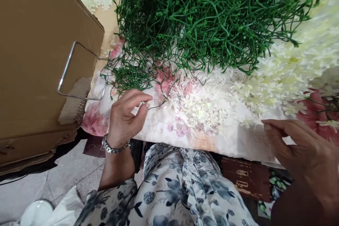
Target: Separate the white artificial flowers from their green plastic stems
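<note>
My left hand [128, 114], with a metal watch on the wrist, has thumb and forefinger pinched around the end of a thin green plastic stem [158, 106]. The stem runs right toward white spiky sprigs [180, 90] and a small heap of cream artificial flowers [205, 111]. Just beyond that hand lies a tangle of green stems [132, 76]. Over at the right, my right hand [299, 144] is raised above the cloth's front edge, thumb and forefinger together. Anything between those fingertips is too small to make out.
A large pile of green artificial stems [212, 17] covers the back. Cream flowers [291, 67] are heaped at the right. A cardboard box [45, 53] stands at the left, beside a bent metal wire frame [67, 65]. Floral cloth [156, 127] covers the table.
</note>
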A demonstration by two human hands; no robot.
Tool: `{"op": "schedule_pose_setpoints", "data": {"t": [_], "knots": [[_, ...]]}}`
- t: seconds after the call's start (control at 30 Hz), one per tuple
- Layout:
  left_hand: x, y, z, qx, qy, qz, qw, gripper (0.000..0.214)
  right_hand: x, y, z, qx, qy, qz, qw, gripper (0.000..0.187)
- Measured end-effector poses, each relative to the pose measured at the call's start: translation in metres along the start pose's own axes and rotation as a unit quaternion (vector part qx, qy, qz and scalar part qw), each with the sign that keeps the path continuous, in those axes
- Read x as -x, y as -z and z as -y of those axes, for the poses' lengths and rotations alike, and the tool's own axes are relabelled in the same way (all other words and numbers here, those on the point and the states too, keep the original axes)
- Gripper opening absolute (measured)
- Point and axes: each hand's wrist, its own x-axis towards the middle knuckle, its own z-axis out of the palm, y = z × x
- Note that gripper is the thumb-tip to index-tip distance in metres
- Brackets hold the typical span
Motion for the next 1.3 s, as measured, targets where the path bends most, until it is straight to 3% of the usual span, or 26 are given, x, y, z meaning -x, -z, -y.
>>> {"op": "schedule_pose_setpoints", "data": {"t": [0.03, 0.17, 0.27, 0.33, 0.47, 0.6, 0.7, 0.83, 0.9, 1.0, 1.07, 1.13, 1.2, 1.3], "knots": [[0.001, 0.002, 0.001, -0.011, -0.004, 0.009, 1.0, 0.015, 0.0, 0.0, 0.0, 0.004, 0.005, -0.01, 1.0, 0.012], [0.01, 0.014, -0.002, -0.086, 0.043, -0.045, 0.994, 0.009, -0.002, -0.002, -0.002, 0.021, 0.039, -0.037, 0.998, 0.007], [0.015, 0.016, -0.004, -0.202, 0.118, 0.068, 0.97, 0.014, -0.002, -0.003, -0.005, 0.029, 0.072, -0.044, 0.996, 0.008], [0.017, 0.008, -0.003, -0.264, 0.164, 0.124, 0.943, 0.02, -0.003, -0.005, -0.006, 0.028, 0.086, -0.037, 0.995, 0.009], [0.018, -0.018, 0.005, -0.315, 0.217, 0.045, 0.923, 0.019, -0.005, -0.008, -0.007, 0.024, 0.107, -0.028, 0.994, 0.013], [0.02, -0.024, 0.01, -0.242, 0.25, -0.007, 0.938, 0.016, -0.004, -0.008, -0.006, 0.031, 0.102, -0.032, 0.994, 0.015], [0.023, -0.014, 0.01, -0.136, 0.249, -0.041, 0.958, 0.014, -0.003, -0.006, -0.003, 0.043, 0.089, -0.037, 0.994, 0.011], [0.027, -0.002, 0.005, -0.053, 0.26, -0.047, 0.963, 0.015, -0.005, -0.003, 0.001, 0.031, 0.073, -0.036, 0.996, 0.006], [0.027, -0.001, -0.003, -0.015, 0.226, -0.038, 0.973, 0.014, -0.008, -0.002, 0.003, 0.026, 0.084, -0.065, 0.994, 0.006], [0.026, -0.009, -0.019, 0.082, 0.111, -0.013, 0.99, 0.013, -0.014, 0.003, 0.014, -0.002, 0.083, -0.159, 0.984, 0.012], [0.024, -0.02, -0.031, 0.127, 0.034, 0.016, 0.991, 0.013, -0.016, 0.01, 0.029, -0.052, 0.054, -0.176, 0.982, 0.015], [0.022, -0.033, -0.043, 0.145, -0.037, 0.053, 0.987, 0.014, -0.017, 0.017, 0.048, -0.17, 0.015, -0.128, 0.977, 0.022], [0.02, -0.046, -0.053, 0.142, -0.102, 0.086, 0.981, 0.015, -0.019, 0.02, 0.066, -0.292, 0.015, -0.073, 0.953, 0.03], [0.019, -0.062, -0.064, 0.132, -0.167, 0.131, 0.968, 0.016, -0.022, 0.018, 0.08, -0.35, 0.052, 0.002, 0.935, 0.037]]}}
